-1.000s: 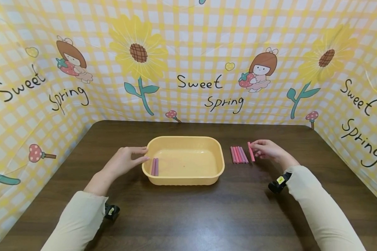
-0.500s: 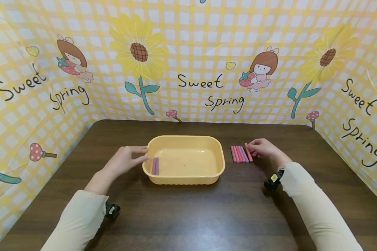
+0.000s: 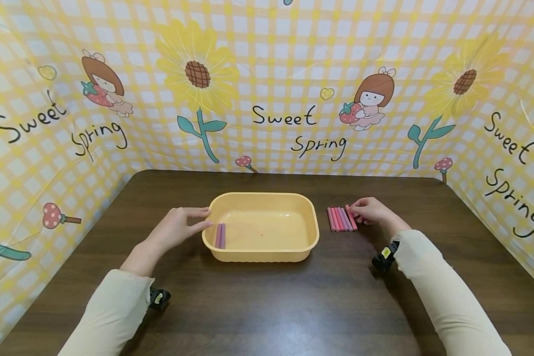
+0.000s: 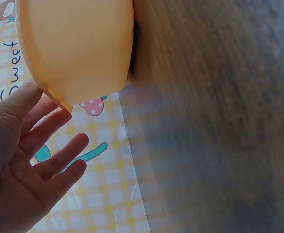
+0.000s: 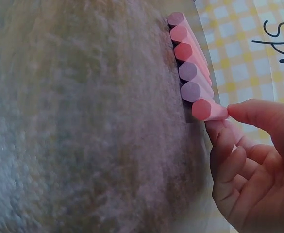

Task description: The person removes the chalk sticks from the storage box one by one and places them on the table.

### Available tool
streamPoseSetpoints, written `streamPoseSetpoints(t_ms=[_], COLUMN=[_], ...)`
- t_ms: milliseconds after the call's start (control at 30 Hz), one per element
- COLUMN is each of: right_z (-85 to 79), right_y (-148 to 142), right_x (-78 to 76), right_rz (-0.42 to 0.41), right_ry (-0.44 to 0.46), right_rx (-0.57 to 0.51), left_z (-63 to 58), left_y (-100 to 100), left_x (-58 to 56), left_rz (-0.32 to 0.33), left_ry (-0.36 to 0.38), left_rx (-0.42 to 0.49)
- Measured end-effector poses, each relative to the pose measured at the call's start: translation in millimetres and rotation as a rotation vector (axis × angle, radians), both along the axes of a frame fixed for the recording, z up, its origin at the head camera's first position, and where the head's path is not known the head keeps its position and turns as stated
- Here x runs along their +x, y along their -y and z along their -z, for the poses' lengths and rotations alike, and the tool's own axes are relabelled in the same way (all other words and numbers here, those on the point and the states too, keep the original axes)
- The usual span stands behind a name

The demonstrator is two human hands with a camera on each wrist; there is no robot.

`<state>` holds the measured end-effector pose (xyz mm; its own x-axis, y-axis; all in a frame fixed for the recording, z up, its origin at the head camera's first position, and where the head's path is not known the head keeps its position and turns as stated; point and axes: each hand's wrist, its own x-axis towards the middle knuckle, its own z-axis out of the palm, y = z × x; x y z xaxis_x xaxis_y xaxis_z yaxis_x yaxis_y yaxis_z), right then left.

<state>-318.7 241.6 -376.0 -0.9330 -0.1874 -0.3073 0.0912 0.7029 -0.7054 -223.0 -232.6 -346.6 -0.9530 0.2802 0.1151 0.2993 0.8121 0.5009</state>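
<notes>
My right hand [image 3: 376, 211] pinches a pink hexagonal chalk stick [image 5: 203, 110] between thumb and fingers. That stick lies at the right end of a row of several pink and purple chalk sticks [image 3: 339, 219], close beside the nearest purple one; in the head view its far end is partly behind the fingertips. On the other side, my left hand [image 3: 171, 229] grips the left rim of a yellow plastic tub [image 3: 260, 256], with the remaining fingers spread loosely in the left wrist view. Two purple chalk sticks [image 3: 220, 236] rest side by side against the tub's left inside wall.
Everything stands on a dark brown wooden table [image 3: 267, 306]. A yellow checked cloth [image 3: 276, 64] with flowers and lettering rises behind the table and along both sides. The chalk row lies a short way right of the tub.
My right hand has moved left, bringing the pink chalk stick from apart to the right end of the row and lowering it alongside. The left hand and tub stay in place.
</notes>
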Motion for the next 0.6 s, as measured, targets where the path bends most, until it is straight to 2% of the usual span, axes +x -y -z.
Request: streamPoseSetpoints(t_ms=[267,600], right_z=[-2.2,-9.6], right_y=[0.6,0.1], right_x=[2.2,4.3], right_rz=[0.016,0.015], right_ry=[0.017,-0.010], right_rx=[-0.012,-0.033], left_z=[0.3,0.4], left_y=[0.8,1.1], left_x=[0.2,0.2], left_rz=[-0.004,-0.005], left_ry=[0.006,0.006], left_rx=[0.000,0.003])
